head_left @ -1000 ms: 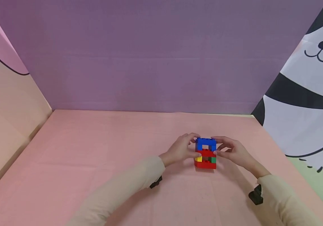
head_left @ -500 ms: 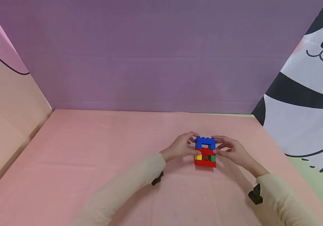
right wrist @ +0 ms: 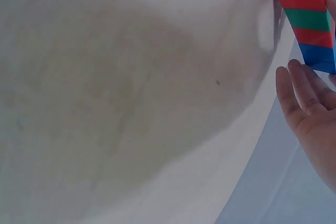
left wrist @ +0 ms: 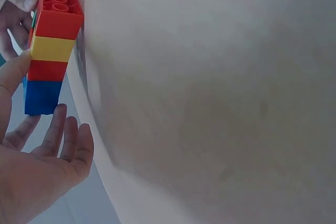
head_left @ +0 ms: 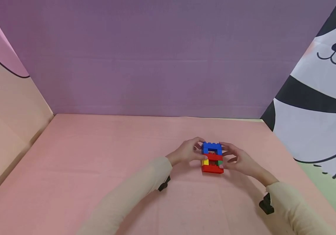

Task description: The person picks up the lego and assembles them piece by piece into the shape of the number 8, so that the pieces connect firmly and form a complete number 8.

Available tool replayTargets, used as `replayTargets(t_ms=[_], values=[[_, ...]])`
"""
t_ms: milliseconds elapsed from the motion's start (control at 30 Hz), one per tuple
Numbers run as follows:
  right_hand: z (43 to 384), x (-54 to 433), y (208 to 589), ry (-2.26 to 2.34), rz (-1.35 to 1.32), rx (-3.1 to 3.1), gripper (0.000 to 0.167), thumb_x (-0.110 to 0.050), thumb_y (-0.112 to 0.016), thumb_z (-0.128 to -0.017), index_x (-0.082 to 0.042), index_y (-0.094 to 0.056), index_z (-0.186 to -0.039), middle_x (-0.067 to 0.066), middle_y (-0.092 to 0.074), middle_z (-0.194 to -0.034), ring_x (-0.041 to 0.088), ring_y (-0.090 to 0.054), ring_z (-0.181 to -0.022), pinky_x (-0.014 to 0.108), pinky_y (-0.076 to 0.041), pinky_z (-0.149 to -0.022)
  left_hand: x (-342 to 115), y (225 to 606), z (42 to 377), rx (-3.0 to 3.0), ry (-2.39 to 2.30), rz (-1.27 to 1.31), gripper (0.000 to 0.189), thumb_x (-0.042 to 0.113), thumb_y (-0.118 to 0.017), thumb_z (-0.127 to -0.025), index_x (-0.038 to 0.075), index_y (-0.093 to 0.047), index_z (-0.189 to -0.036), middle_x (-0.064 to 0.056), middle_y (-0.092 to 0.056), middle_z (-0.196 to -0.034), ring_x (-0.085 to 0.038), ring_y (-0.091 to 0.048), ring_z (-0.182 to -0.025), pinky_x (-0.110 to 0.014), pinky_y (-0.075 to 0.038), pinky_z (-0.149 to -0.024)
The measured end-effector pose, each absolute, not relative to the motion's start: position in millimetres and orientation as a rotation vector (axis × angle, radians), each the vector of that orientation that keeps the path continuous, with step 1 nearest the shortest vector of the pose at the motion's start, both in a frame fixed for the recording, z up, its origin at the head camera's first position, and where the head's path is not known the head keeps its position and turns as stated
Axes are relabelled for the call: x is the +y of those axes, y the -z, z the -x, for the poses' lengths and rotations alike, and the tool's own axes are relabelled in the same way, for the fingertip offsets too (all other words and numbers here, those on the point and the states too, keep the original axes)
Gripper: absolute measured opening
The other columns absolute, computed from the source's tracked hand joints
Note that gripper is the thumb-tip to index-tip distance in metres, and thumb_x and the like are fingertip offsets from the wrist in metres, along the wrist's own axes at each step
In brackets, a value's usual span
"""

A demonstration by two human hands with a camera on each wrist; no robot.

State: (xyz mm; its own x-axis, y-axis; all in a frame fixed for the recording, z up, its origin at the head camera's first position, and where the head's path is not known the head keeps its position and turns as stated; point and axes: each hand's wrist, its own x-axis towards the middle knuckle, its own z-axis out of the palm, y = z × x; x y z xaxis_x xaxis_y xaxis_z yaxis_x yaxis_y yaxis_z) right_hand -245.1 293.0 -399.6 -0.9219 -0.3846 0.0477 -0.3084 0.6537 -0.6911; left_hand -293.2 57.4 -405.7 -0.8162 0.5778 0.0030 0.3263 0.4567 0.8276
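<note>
A toy block stack [head_left: 213, 157] stands between both hands in the head view. It has a red brick at the bottom, yellow and green bricks over it, another red brick, then blue bricks on top, with gaps in the middle. My left hand [head_left: 187, 151] grips its left side, thumb on the front, a fingertip at the blue top. The right hand [head_left: 242, 161] holds the other side, thumb low near the bottom red brick and fingers at the top. Tubes on the underside of the red brick [left wrist: 60, 22] show in the left wrist view.
The pink tabletop [head_left: 112, 156] spreads around the stack. A purple panel [head_left: 162, 58] rises at the back, and a panda-printed panel [head_left: 312, 130] stands on the right. Dark wrist devices [head_left: 266, 204] show under the sleeves.
My right thumb has slid down from the upper red brick to near the bottom one. The stack has shifted slightly left in the head view. The left hand keeps its grip.
</note>
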Motion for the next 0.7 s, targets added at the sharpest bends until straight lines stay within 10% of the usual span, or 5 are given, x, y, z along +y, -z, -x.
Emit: replayTargets(t_ms=[700], values=[[249.7, 294.5, 398.6, 1.148, 0.551, 2.668, 0.079, -0.020, -0.071, -0.078, -0.007, -0.026, -0.141, 0.023, -0.040, -0.135, 0.039, -0.049, -0.114, 0.047, -0.048, -0.086, 58.3, 414.0, 295.5, 2.428, -1.293, -0.731, 0.064, 0.034, -0.073, -0.076, 0.020, -0.042, -0.130, -0.004, -0.059, -0.114, -0.014, -0.057, -0.100, -0.026, -0.049, -0.085]])
